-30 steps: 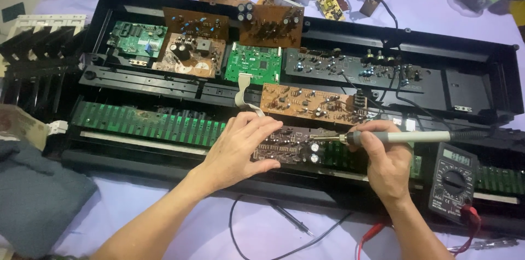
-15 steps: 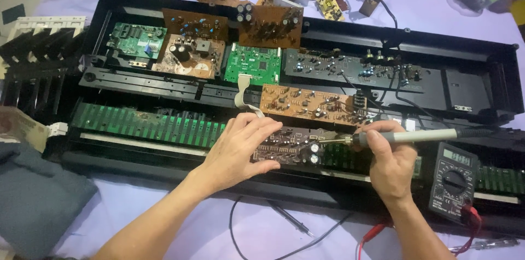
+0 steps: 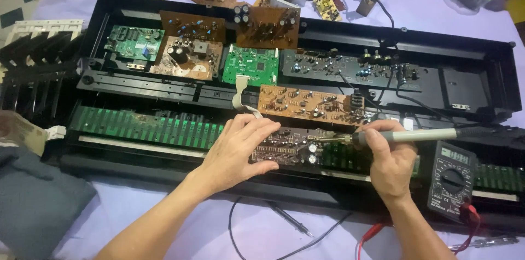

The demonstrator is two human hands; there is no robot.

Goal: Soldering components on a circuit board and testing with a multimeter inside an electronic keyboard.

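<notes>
Black multimeter, grey cloth, green board

One head-worn camera looks steeply down, close over the opened black chassis spanning left to right.
</notes>
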